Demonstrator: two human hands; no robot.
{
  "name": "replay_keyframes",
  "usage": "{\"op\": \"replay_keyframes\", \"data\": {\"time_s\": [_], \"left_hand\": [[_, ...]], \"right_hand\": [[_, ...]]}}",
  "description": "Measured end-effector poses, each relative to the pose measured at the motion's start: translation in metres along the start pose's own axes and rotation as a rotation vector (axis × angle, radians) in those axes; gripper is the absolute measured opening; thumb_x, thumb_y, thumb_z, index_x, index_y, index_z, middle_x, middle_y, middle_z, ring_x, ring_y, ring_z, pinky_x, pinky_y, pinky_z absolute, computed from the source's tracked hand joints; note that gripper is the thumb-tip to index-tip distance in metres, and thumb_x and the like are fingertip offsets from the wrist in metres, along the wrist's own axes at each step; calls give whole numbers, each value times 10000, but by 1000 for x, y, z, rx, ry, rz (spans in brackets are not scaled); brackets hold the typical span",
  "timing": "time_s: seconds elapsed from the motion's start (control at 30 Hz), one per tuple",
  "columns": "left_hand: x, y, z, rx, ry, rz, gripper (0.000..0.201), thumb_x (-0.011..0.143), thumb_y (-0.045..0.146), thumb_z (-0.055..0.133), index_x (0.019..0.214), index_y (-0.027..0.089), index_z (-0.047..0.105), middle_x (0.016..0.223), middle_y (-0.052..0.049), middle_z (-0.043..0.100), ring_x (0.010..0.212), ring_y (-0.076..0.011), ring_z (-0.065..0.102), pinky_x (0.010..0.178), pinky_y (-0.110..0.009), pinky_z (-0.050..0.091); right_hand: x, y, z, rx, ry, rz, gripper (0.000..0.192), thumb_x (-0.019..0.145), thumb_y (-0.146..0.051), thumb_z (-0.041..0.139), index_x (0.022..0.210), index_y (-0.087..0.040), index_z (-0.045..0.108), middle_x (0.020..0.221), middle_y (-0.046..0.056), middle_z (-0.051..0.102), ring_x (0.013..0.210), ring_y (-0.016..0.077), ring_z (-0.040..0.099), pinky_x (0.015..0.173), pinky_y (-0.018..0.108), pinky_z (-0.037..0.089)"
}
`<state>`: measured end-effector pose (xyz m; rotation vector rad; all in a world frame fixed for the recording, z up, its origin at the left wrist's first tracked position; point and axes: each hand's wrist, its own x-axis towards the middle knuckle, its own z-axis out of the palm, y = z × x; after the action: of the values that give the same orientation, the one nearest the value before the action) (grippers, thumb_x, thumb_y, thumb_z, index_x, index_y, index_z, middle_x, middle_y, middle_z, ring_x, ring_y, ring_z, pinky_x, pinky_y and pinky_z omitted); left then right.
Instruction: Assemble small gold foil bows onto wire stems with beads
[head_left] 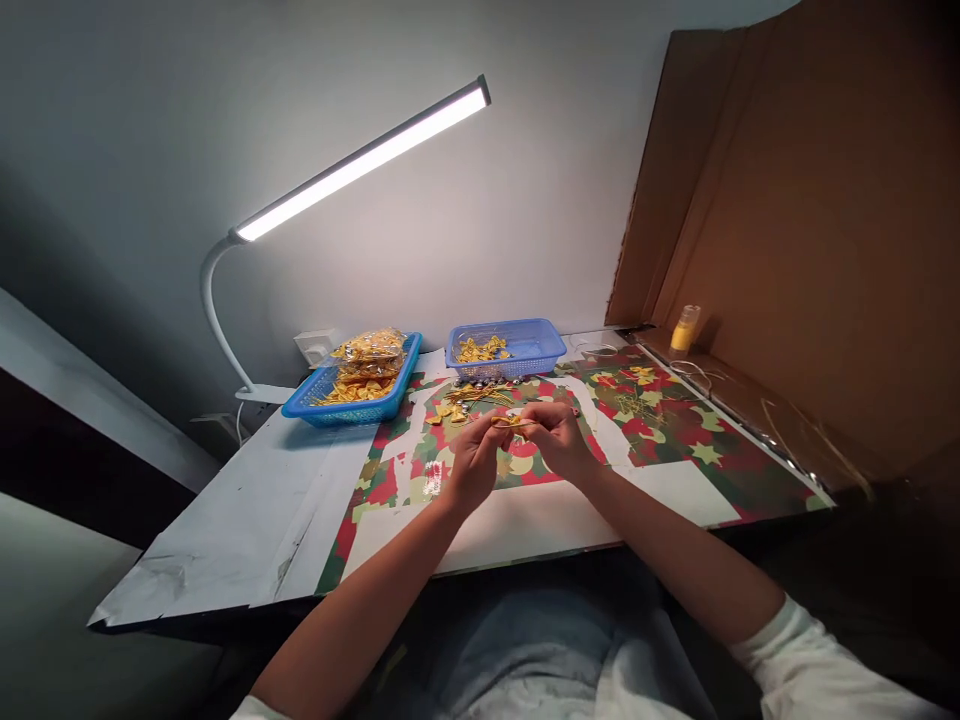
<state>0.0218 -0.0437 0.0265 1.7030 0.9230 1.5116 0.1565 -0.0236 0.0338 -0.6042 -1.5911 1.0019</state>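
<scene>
A small gold bow (512, 421) is held up just above the bench (225, 520), pinched between both hands at the middle of the patterned red-green-yellow paper (675, 440). The left hand (474, 462) has its fingers closed narrow on the bow's left end, and the right hand (556, 436) is pinched the same way on the right end, so the bow is stretched between the two. Whether a thin string is also caught in there can't really be told, it's too small.

Just behind the hands, a loose pile of gold bows (472, 398) is scattered on the paper. Further back, a blue basket (525, 348) with a few gold pieces is parked near the wall, and a second blue basket (352, 400) stuffed with bagged gold bits is set to its left. A lit desk lamp (360, 160) is clamped at the left edge. A small yellow bottle (684, 328) is stood by the cardboard (810, 220) on the right.
</scene>
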Motion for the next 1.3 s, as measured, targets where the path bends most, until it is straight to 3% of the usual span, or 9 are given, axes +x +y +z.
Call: {"op": "replay_keyframes", "data": {"time_s": [0.3,0.5,0.57,0.67,0.77,0.9,1.0,1.17,1.3], "left_hand": [[-35,17,17,-485,214,-340,273,723,311,562,526,180,427,519,40,389,528,-92,351,532,-236,325],[-48,29,22,-574,293,-481,306,689,332,597,521,184,389,509,55,335,519,-83,318,525,-226,338],[-53,30,21,-545,268,-484,283,707,335,580,533,180,420,521,45,363,534,-91,347,536,-233,345],[-57,29,11,-437,128,-451,211,728,293,543,564,164,508,559,15,453,579,-108,411,569,-244,361],[-57,29,-7,-369,-22,-438,64,637,223,549,631,160,555,605,7,519,617,-119,472,611,-249,389],[-54,33,-27,-315,-92,-518,179,694,326,551,765,162,570,676,-6,587,591,-118,510,549,-237,371],[-53,36,-30,-270,-173,-521,231,726,354,664,764,159,546,673,6,576,600,-102,526,549,-216,388],[-59,37,-28,-299,-290,-530,305,694,272,772,775,161,500,725,-2,613,656,-118,606,605,-224,464],[-66,38,-31,-290,-283,-450,241,784,280,704,808,168,492,740,-13,638,741,-157,661,694,-263,502]], "right_hand": [[-25,-10,28,583,41,371,260,636,-257,551,453,-196,376,415,-74,303,424,69,302,464,239,280],[-39,-12,37,652,66,471,224,606,-261,539,471,-201,371,414,-75,315,392,66,298,425,227,266],[-42,-12,36,588,53,456,228,628,-274,524,471,-204,374,406,-74,310,384,72,309,421,230,272],[-45,-14,27,350,-36,352,246,685,-286,497,474,-198,404,417,-57,349,409,86,368,441,233,286],[-47,-18,14,10,-140,140,223,708,-240,479,499,-190,418,456,-49,374,446,79,348,462,226,260],[-46,-21,-1,-345,-288,-180,206,698,-163,463,531,-195,348,472,-70,291,455,69,244,473,227,227],[-44,-22,-4,-520,-368,-368,190,725,-136,442,569,-200,355,499,-62,333,473,80,266,495,234,247],[-47,-19,-4,-603,-406,-493,127,753,-148,461,644,-208,434,544,-46,436,495,94,368,516,237,298],[-56,-17,-7,-486,-261,-483,69,747,-140,512,727,-206,508,570,-41,494,500,95,413,511,232,332]]}}
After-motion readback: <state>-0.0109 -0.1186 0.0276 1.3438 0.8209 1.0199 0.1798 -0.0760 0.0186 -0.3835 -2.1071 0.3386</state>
